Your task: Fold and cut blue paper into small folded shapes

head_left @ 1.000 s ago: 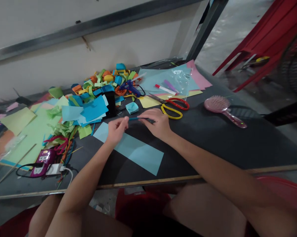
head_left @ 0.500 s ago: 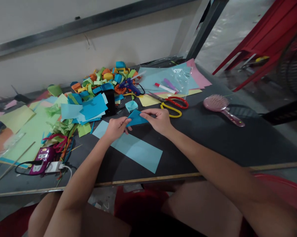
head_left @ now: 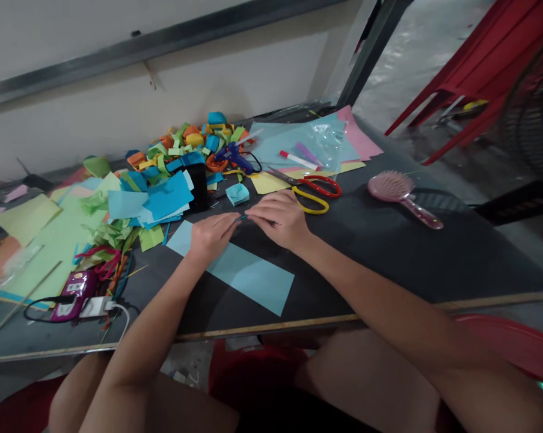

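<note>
Between my two hands is a piece of blue paper (head_left: 241, 218), mostly hidden by my fingers, with just a thin dark-blue edge showing. My left hand (head_left: 212, 236) is closed on its left end. On the other end, the fingers of my right hand (head_left: 278, 219) are pinched together. A long light-blue paper strip (head_left: 253, 273) lies flat on the table beneath and in front of my hands. Just beyond them sits a small folded light-blue paper piece (head_left: 237, 193). Scissors (head_left: 314, 189) with one red and one yellow handle lie beside my right hand.
Blue paper sheets (head_left: 169, 198) lie left of a heap of folded colored pieces (head_left: 194, 141). A blue glue gun (head_left: 237, 157) rests by the heap. A pink hairbrush (head_left: 401, 195) lies right. A purple device (head_left: 75, 293) and white plug (head_left: 95, 307) are at left.
The blue paper has turned edge-on, so its broad face no longer shows. My hands have come closer together, and the fingers now cover most of it.
</note>
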A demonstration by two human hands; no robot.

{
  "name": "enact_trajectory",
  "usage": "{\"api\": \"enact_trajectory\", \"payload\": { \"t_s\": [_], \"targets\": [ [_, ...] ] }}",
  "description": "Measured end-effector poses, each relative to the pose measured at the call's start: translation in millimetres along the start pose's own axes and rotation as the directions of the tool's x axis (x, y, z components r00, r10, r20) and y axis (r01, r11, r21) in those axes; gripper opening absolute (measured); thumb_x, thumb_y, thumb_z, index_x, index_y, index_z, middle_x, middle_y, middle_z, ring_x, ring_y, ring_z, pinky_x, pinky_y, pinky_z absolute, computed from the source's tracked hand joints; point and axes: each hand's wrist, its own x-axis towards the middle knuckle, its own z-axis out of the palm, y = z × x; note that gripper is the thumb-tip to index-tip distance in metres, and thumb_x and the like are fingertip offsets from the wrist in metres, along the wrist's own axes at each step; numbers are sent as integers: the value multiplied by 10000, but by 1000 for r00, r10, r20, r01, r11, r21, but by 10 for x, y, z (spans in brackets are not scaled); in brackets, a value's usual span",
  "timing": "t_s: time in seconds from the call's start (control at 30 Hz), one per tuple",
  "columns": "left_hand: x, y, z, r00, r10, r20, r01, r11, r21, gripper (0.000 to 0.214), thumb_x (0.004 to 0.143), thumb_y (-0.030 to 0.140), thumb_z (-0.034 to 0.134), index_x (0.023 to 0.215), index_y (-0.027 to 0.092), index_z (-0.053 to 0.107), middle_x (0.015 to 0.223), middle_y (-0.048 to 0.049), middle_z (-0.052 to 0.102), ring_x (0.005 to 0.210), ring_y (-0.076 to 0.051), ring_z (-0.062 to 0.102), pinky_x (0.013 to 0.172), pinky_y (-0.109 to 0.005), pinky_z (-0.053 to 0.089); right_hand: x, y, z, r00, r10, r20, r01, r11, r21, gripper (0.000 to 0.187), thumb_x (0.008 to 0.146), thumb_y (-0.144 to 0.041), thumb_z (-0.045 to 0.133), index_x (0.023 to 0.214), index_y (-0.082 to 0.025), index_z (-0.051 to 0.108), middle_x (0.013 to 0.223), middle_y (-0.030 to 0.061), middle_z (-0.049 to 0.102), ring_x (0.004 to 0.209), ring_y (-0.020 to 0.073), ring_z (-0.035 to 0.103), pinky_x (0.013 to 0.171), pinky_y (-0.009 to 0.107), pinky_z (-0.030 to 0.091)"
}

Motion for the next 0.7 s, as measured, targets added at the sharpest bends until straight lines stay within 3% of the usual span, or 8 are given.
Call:
{"api": "enact_trajectory", "payload": {
  "t_s": [0.13,0.27,0.53,0.7],
  "targets": [
    [5,79,-8,997,74,23,-76,994,81,194,935,215,522,959,171,710,925,-55,782,835,-178,750,696,-264,583,40,-95,-33,999,-1,-45,1,1000,-14,103,826,-213,666,916,-235,710,831,7,768,834,201,686,802,376,468],
    [1,143,-21,990,136,47,-141,984,108,213,911,144,495,993,161,691,966,-86,774,866,-192,745,678,-274,562,67,-182,-55,1000,7,-16,-7,1000,20,87,788,-184,639,812,-264,666,866,-16,768,868,210,685,843,397,459],
    [-43,169,7,987,27,158,-35,998,45,228,904,175,480,987,187,692,944,-77,773,842,-191,740,707,-286,558,29,-146,-59,994,1,106,2,1000,-23,91,749,-188,617,738,-279,619,873,-41,758,894,223,668,905,435,417],
    [-27,185,4,985,49,167,-57,997,45,223,903,187,484,977,191,694,947,-74,777,813,-181,742,666,-275,548,64,-154,-62,993,-38,110,46,997,-69,105,727,-165,577,691,-259,548,809,-27,741,853,213,668,864,406,431]
  ]
}}
